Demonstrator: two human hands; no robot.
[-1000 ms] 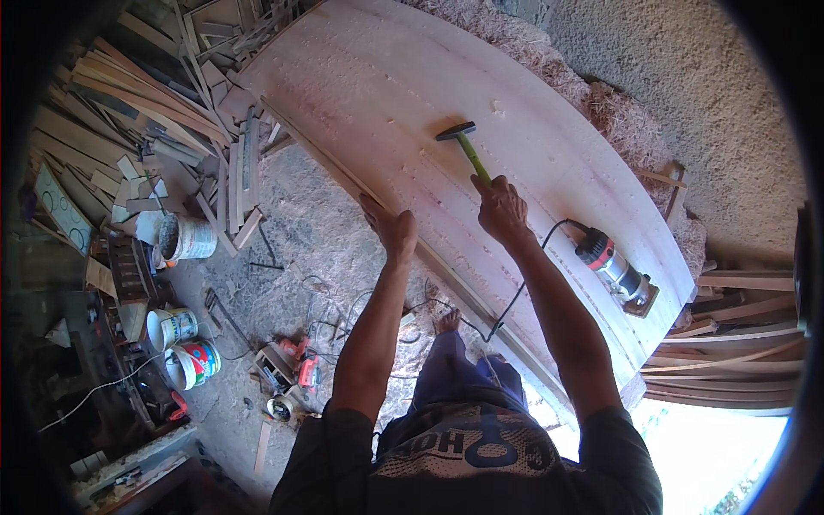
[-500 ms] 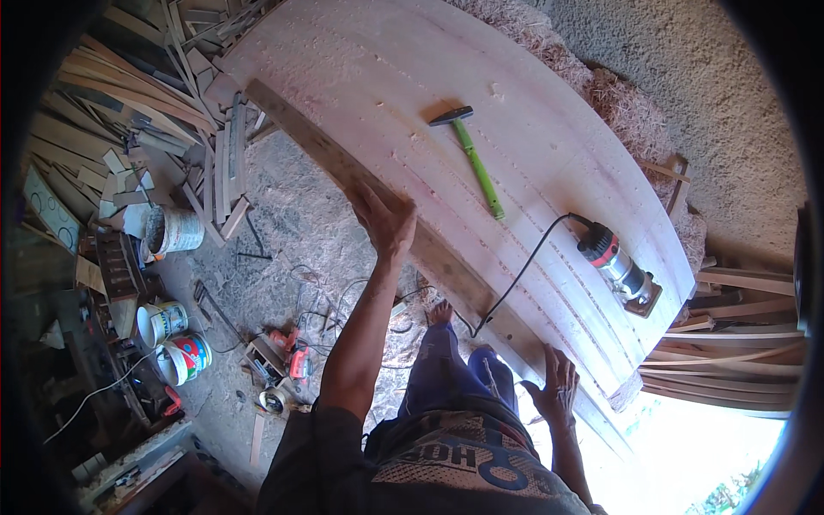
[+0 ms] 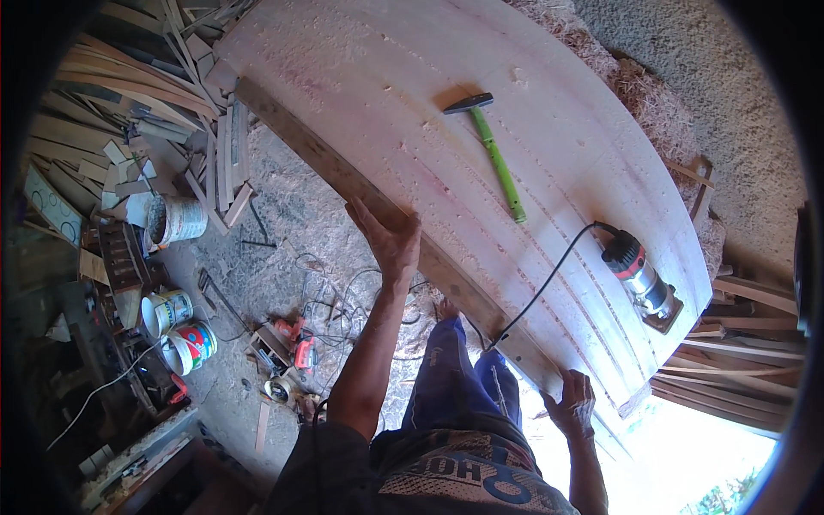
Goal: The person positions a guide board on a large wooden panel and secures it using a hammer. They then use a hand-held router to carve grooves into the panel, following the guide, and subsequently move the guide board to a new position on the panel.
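Across the middle of the frame, the left hand (image 3: 388, 243) and right hand (image 3: 573, 403) are gripping, fingers curled, the near edge of a big wooden panel (image 3: 481, 146), which looks heavy and stiff, best held at that thick edge, hands well apart

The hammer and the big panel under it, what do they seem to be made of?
The hammer: a dark head, probably steel, on a bright green handle, likely plastic or fibreglass. The panel: pale, unfinished wooden boards, with seams showing and sawdust on top.
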